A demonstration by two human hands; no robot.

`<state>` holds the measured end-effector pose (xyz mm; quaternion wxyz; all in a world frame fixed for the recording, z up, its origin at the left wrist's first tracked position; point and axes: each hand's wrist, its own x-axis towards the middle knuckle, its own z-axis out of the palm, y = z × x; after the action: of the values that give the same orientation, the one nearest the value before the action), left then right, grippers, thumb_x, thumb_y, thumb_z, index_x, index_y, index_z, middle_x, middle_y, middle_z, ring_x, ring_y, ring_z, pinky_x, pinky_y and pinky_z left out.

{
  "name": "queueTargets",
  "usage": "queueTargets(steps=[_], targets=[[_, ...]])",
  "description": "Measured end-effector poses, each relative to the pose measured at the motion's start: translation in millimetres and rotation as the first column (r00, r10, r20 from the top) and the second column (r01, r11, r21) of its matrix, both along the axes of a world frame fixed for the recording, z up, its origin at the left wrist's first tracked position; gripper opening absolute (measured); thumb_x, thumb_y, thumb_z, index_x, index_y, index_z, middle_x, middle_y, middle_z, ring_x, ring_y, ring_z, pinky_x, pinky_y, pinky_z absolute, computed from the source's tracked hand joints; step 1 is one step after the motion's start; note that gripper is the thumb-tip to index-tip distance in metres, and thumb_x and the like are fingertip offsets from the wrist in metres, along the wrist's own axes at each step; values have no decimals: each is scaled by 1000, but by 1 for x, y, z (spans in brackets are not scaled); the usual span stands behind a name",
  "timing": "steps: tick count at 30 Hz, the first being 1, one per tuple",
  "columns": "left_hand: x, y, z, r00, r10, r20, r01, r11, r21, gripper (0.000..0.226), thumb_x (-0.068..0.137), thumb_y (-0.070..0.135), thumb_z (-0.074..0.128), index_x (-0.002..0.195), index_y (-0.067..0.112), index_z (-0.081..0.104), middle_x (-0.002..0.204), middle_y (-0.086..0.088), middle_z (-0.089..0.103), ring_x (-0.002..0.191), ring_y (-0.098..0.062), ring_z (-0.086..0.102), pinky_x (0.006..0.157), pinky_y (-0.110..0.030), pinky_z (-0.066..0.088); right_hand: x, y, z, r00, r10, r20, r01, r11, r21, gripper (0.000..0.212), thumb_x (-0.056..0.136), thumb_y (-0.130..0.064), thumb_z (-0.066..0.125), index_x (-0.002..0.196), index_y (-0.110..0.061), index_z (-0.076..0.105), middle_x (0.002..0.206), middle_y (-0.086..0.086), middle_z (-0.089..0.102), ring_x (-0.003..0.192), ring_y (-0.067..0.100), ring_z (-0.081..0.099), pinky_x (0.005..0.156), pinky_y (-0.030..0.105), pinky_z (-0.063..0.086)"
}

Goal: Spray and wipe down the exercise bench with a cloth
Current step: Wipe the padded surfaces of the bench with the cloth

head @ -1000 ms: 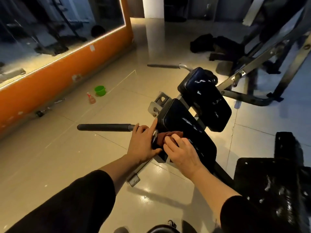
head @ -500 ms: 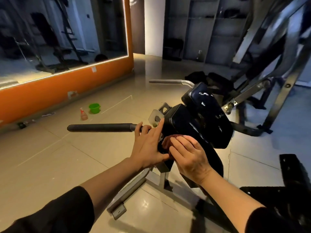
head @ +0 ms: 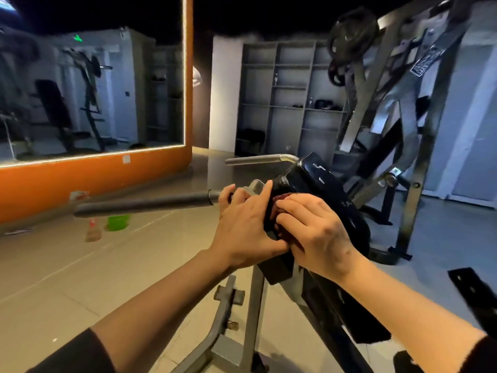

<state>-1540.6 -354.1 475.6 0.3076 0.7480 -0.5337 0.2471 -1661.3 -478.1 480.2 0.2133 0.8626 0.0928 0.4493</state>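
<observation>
The exercise bench has two black pads [head: 320, 184] on a grey metal frame [head: 234, 313], with a black handle bar [head: 139, 204] sticking out to the left. My right hand [head: 317, 235] holds a dark red cloth [head: 279, 208] bunched against the near pad's left edge. My left hand [head: 242, 227] lies against the pad's side next to the bar's inner end, fingers extended and the forefinger pointing up along the pad. Most of the cloth is hidden under my right hand.
A spray bottle [head: 92, 230] and a green bowl [head: 118, 220] stand on the tiled floor to the left, below an orange wall with a mirror [head: 88, 84]. A large weight machine [head: 390, 125] rises behind the bench. A grey shelf unit [head: 285, 98] lines the back wall.
My view has dropped lower and tilted up, so the room's back wall shows. Both hands stay at the pad's left edge, the right one still on the cloth.
</observation>
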Motion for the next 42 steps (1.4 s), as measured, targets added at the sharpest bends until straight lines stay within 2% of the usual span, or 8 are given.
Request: queueTargets(steps=[8, 14, 20, 23, 27, 33, 38, 42], targets=[[0, -1, -12, 996, -23, 91, 33, 994, -109, 95, 60, 73, 29, 144, 29, 32, 99, 18, 51, 105, -8, 36, 105, -25, 6, -8, -2, -23, 995, -35, 92, 38, 999, -30, 30, 89, -29, 56, 110, -12, 69, 123, 8, 65, 121, 24, 56, 105, 41, 45], [7, -8, -5, 999, -32, 36, 35, 996, -83, 94, 58, 74, 30, 143, 33, 30, 100, 18, 52, 107, -8, 36, 109, -30, 8, -10, -7, -6, 995, -96, -24, 96, 995, -19, 31, 86, -29, 52, 112, -17, 66, 121, 2, 65, 117, 21, 58, 105, 36, 44], [-7, -5, -1, 995, 71, 66, -71, 997, 6, 100, 64, 75, 36, 151, 29, 19, 122, 9, 51, 128, -13, 31, 115, -34, -13, -40, -16, -34, 997, -77, -4, 76, 996, -49, 25, 81, -26, 60, 102, -16, 70, 108, 2, 69, 106, 21, 62, 97, 37, 50], [-20, -5, -14, 998, 63, 13, -60, 984, -170, 83, 68, 61, 46, 143, 27, 35, 113, 8, 41, 116, -9, 27, 118, -50, 13, -6, -10, -5, 996, -68, 55, 66, 997, 29, 35, 79, -21, 67, 112, -11, 67, 117, 9, 67, 113, 28, 61, 101, 41, 48], [-33, -14, -36, 985, 168, 44, -129, 878, -461, 63, 68, 50, 59, 121, 19, 48, 112, -1, 48, 104, -14, 38, 98, -48, 42, -8, -7, -3, 999, -39, -38, 39, 999, -6, 32, 79, -21, 65, 110, -13, 68, 114, 6, 68, 112, 26, 61, 102, 38, 48], [-59, -16, -67, 942, 324, 85, -280, 902, -328, 80, 69, 67, 55, 130, 16, 44, 124, -3, 49, 115, -22, 45, 107, -51, 34, -52, -27, -31, 994, -27, -111, 8, 986, -167, 32, 73, -24, 74, 104, -16, 69, 108, 2, 69, 104, 22, 63, 98, 34, 50], [-65, -7, -56, 908, 407, 103, -368, 889, -273, 83, 65, 58, 76, 132, 17, 47, 121, -1, 57, 113, -22, 53, 108, -55, 32, 7, -3, 11, 999, -39, 24, 39, 999, -19, 35, 71, -16, 81, 103, -8, 69, 111, 13, 68, 102, 33, 65, 90, 43, 53], [-75, -5, -54, 911, 406, 69, -374, 885, -276, 75, 72, 50, 73, 134, 19, 44, 124, 0, 53, 118, -20, 47, 113, -52, 24, -22, -17, -15, 997, 22, -76, -25, 999, -37, 33, 74, -21, 78, 105, -14, 69, 110, 4, 69, 107, 25, 63, 101, 36, 45]])
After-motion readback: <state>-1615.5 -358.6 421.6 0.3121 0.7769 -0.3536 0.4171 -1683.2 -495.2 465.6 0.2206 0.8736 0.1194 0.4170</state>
